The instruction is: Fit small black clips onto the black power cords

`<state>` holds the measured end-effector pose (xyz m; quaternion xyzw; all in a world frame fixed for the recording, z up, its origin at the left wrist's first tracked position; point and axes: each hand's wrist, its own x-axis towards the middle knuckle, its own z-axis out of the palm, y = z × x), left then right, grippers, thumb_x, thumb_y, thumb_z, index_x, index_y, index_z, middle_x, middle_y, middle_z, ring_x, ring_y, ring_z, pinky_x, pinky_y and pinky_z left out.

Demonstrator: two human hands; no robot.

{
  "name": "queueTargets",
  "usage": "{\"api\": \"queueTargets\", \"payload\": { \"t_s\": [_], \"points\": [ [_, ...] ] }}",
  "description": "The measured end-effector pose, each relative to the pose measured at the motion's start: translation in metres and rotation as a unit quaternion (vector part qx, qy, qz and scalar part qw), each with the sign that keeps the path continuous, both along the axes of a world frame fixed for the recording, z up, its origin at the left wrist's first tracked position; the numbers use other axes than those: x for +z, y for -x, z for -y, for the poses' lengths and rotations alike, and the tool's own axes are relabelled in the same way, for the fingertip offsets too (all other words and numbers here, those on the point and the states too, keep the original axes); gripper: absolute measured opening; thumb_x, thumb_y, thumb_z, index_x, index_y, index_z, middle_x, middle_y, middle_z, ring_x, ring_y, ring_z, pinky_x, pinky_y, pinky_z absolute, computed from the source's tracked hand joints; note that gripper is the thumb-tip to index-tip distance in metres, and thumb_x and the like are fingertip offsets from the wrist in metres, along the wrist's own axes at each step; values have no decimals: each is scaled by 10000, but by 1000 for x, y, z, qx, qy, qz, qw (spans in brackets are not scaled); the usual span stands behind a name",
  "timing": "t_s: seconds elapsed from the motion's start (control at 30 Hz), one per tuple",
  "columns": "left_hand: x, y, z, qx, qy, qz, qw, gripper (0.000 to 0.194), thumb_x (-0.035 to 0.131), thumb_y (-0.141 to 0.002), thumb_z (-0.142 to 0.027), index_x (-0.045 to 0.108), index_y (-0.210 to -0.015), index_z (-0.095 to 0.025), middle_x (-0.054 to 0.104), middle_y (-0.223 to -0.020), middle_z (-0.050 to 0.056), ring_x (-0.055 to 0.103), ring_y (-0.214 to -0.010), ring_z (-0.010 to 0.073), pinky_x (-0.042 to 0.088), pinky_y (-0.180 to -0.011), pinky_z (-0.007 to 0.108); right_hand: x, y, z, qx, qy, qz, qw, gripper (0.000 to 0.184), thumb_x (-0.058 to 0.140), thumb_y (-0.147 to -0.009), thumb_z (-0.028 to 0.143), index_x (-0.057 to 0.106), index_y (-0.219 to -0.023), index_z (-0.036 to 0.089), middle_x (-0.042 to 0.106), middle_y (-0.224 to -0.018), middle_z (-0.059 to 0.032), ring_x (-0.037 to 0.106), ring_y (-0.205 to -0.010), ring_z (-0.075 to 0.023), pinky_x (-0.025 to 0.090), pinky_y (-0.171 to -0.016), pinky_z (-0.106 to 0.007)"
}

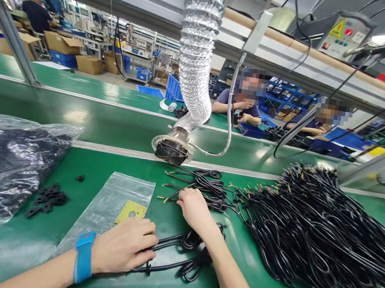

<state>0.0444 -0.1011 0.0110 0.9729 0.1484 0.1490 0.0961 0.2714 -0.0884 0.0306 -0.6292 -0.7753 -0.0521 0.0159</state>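
My left hand [127,245], with a blue strap [84,257] at its wrist, lies low over the mat with its fingers curled over black cables [167,267]. A small black grommet [148,269] sits on one of these cables just beside the thumb. Farther forward, my right hand [195,207] has its fingers bent down in a pinch at the stripped end of a black cable in a small group of coiled cables [210,182]. Its fingertips are partly hidden. Under and beyond the left hand are a clear zip bag [105,198] and a yellow piece [129,212] with a grey spot.
Loose black rubber parts [50,197] lie left of the zip bag, near a large plastic bag [6,168] of black parts. A big heap of black cables [310,231] fills the right. A fume duct [200,48] hangs ahead; co-workers sit across the bench.
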Motion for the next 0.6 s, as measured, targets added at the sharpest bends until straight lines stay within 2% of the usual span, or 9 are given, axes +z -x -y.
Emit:
{"api": "queueTargets", "payload": {
  "t_s": [0.1, 0.2, 0.27, 0.33, 0.43, 0.5, 0.57, 0.6],
  "points": [
    [-2, 0, -2, 3, -6, -4, 1000, 175, 525, -940, -343, 618, -905, -200, 629, -864, 40, 564, -749, 176, 374, -625, 298, -4, -5, 6, 32, -9, -123, 992, 199, 519, -931, 140, 704, -956, 208, 734, -909, -26, 663, -831, -170, 459, -783, -278],
    [-5, -1, -2, 11, -15, -8, 1000, 188, 555, -922, -371, 629, -884, -201, 626, -841, 34, 564, -729, 171, 382, -612, 300, -9, -14, 5, 28, -76, -241, 967, 307, 421, -964, 202, 705, -1078, 230, 748, -1014, -44, 694, -888, -176, 500, -798, -279],
    [-5, -2, -1, 16, -23, -11, 1000, 213, 567, -915, -393, 637, -868, -198, 623, -828, 34, 568, -727, 170, 392, -609, 301, -12, -16, 3, 9, -139, -274, 952, 326, 413, -977, 317, 722, -992, 214, 756, -934, -60, 706, -793, -182, 518, -733, -274],
    [-2, -3, -2, 4, -28, -8, 1000, 253, 565, -915, -427, 653, -863, -196, 628, -819, 38, 575, -731, 169, 400, -603, 302, -15, -13, 3, 21, -166, -291, 942, 373, 425, -975, 428, 709, -868, 211, 741, -806, -54, 688, -675, -177, 513, -651, -266],
    [9, 2, -12, -12, -11, 15, 1000, 304, 535, -932, -459, 685, -888, -199, 655, -834, 47, 596, -752, 162, 420, -627, 292, -20, 0, 3, 104, -119, -310, 938, 394, 402, -985, 464, 664, -814, 225, 698, -740, -40, 665, -647, -175, 503, -616, -267],
    [22, 14, -28, 47, 1, 31, 998, 335, 484, -962, -433, 696, -858, -197, 661, -808, 47, 607, -762, 158, 431, -659, 281, -22, 9, 4, 143, -81, -332, 929, 378, 383, -994, 450, 653, -841, 234, 692, -773, -45, 667, -679, -183, 508, -626, -276],
    [36, 32, -46, 202, -13, 31, 979, 383, 424, -989, -385, 692, -805, -183, 648, -779, 57, 609, -775, 172, 439, -690, 290, -21, 16, 5, 140, -61, -361, 920, 370, 383, -991, 457, 653, -868, 235, 692, -809, -60, 668, -703, -195, 515, -640, -289],
    [41, 43, -55, 300, -32, 21, 953, 385, 411, -992, -360, 689, -806, -170, 641, -793, 73, 609, -799, 192, 444, -708, 307, -20, 20, 6, 129, -59, -375, 916, 373, 387, -988, 465, 652, -867, 232, 689, -810, -67, 666, -713, -203, 519, -649, -296]
  ]
}}
